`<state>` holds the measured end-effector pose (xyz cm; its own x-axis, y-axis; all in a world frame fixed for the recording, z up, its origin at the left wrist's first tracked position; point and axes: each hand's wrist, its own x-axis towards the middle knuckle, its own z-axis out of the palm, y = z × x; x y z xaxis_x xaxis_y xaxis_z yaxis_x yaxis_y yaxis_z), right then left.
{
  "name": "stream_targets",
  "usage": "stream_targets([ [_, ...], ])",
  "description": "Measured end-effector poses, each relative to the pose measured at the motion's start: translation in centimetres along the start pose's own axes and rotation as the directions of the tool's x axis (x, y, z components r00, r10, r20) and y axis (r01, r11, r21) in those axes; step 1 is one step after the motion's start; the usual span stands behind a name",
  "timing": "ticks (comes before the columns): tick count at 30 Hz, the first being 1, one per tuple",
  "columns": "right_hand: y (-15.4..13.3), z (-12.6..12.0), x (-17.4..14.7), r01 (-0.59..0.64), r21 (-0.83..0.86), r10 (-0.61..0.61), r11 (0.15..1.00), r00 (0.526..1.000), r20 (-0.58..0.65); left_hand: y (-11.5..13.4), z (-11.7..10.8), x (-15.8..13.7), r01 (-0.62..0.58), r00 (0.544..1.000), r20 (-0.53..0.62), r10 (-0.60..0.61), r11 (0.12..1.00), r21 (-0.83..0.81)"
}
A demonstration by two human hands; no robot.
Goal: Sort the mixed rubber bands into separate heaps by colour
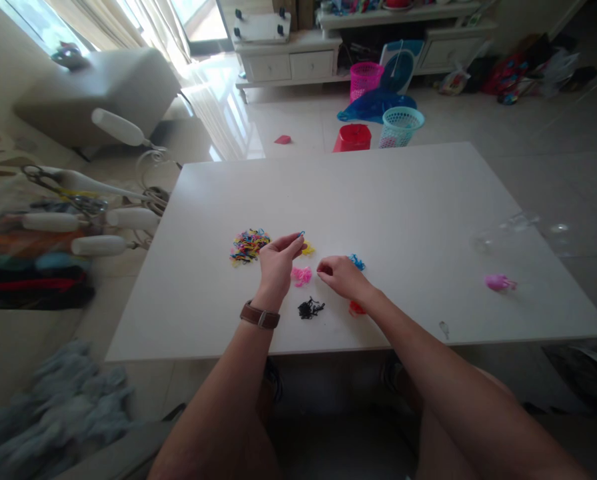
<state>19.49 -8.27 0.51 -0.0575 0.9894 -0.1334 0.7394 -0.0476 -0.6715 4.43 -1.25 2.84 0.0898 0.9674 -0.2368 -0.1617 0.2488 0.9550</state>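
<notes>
My left hand (278,261) is raised over the white table (378,200), its thumb and fingers pinched on a small blue rubber band (302,234). Just left of it lies a mixed heap of coloured rubber bands (248,247). Yellow bands (308,249) show partly behind the left fingertips. Between the two hands is a pink pile (302,276), with black bands (310,308) nearer me. My right hand (342,275) has its fingers curled together beside the pink pile; whatever is in them is hidden. Blue bands (357,262) lie beyond it, and red bands (357,308) are partly covered by my right wrist.
A pink object (499,283) and a small clear item (444,329) lie on the table's right side. A lamp with white shades (121,127) stands close to its left edge. Baskets (401,123) and a red stool (354,137) are on the floor beyond the far edge.
</notes>
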Motion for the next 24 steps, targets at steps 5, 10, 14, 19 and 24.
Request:
stream_targets([
  [5, -1.2, 1.9, 1.1, 0.045, 0.023, -0.046, 0.999, 0.999, 0.025, 0.0, 0.0, 0.0, 0.011, 1.000, 0.018, -0.010, 1.000, -0.028],
  [10, -2.0, 2.8, 1.8, 0.010, 0.049, -0.008, 0.999, 0.999, -0.038, 0.0, 0.0, -0.2, 0.047, 0.997, 0.061, -0.043, 0.997, -0.060],
  [14, -1.6, 1.8, 2.1, -0.029, 0.228, 0.082, 0.973, 0.971, -0.224, 0.0, 0.2, -0.6, 0.099, 0.992, 0.091, -0.090, 0.990, -0.102],
  [19, -0.7, 0.0, 2.4, 0.102, 0.691, 0.222, 0.715, 0.905, -0.363, 0.1, 0.9, -1.4, 0.136, 0.985, 0.120, -0.124, 0.985, -0.105],
  [24, -1.0, -0.4, 2.1, 0.204, 0.790, 0.226, 0.579, 0.890, -0.396, 0.9, 1.7, -2.3, 0.151, 0.972, 0.197, -0.130, 0.984, -0.096],
])
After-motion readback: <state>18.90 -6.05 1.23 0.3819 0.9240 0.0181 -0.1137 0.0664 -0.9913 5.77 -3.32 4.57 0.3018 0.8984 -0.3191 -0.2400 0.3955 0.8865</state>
